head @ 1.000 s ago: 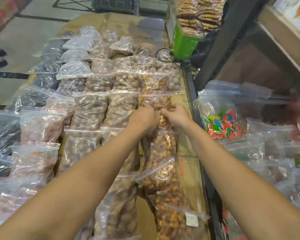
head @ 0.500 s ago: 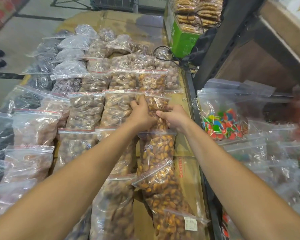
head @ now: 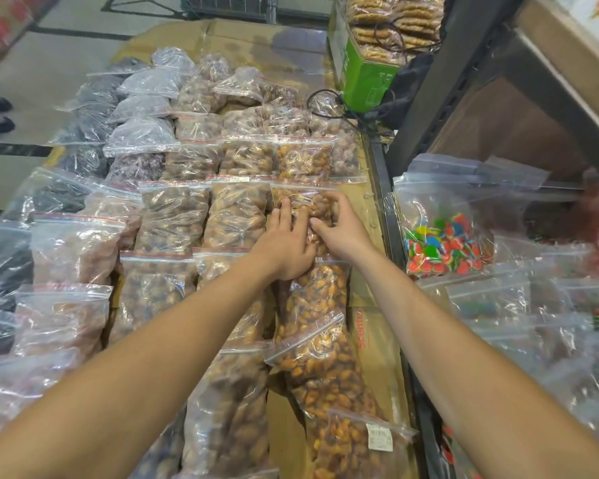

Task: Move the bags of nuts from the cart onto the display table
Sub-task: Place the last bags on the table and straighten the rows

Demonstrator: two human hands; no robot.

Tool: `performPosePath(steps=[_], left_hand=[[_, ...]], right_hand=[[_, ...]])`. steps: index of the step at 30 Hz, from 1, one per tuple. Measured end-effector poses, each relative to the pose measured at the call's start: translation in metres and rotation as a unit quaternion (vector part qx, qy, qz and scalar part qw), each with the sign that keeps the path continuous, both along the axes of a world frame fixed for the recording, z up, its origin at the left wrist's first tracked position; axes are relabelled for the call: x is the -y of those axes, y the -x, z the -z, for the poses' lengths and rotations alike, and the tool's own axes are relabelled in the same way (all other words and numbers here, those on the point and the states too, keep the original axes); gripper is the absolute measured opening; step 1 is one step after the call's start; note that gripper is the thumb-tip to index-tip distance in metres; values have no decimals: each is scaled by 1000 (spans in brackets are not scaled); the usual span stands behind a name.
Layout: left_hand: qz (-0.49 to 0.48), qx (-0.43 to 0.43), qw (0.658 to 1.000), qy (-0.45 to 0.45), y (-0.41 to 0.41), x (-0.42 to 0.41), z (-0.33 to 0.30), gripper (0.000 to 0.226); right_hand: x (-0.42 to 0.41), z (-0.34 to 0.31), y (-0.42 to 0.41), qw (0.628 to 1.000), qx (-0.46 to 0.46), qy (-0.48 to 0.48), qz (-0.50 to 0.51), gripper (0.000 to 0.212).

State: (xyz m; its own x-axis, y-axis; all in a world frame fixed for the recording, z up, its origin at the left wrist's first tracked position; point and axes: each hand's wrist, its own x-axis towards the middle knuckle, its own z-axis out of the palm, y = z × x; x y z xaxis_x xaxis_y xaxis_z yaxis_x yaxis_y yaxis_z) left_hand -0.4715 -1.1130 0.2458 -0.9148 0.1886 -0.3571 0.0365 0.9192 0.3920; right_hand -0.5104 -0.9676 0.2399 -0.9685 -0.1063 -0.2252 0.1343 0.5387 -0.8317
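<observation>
L hand (head: 284, 245) flat, fingers straight, R hand (head: 339, 229) pinching – crinkly clear nut bag (head: 303, 202), cardboard-topped table (head: 242, 36)

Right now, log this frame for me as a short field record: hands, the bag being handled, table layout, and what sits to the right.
left hand: fingers straight, pressing flat on the bag of orange-brown nuts
right hand: fingers curled on the same bag's right side
bag position: lying on the display table, right column, in line with other nut bags
table layout: zip bags in rows on cardboard; dark-filled bags at far left
right side: bag of coloured candy on a neighbouring surface
far end: green box holding cookies
</observation>
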Motion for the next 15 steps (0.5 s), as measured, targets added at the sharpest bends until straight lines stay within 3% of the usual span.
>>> performPosePath(steps=[3,7,11,15], left_hand=[[-22,-13,999,-29,-9,-1,-15,78],[-150,-95,977,-114,-61,3,-26,62],[-195,15,972,-132,-113,-1,-17,32],[-232,58,960,-149,-121,-16,-11,46]], right_hand=[[1,-8,-9,998,-21,-63,16,67],[-21,-15,-54,993,-19,-74,91,54],[-40,-13,-100,991,49,-61,112,45],[-39,-7,-124,986,111,-95,78,39]])
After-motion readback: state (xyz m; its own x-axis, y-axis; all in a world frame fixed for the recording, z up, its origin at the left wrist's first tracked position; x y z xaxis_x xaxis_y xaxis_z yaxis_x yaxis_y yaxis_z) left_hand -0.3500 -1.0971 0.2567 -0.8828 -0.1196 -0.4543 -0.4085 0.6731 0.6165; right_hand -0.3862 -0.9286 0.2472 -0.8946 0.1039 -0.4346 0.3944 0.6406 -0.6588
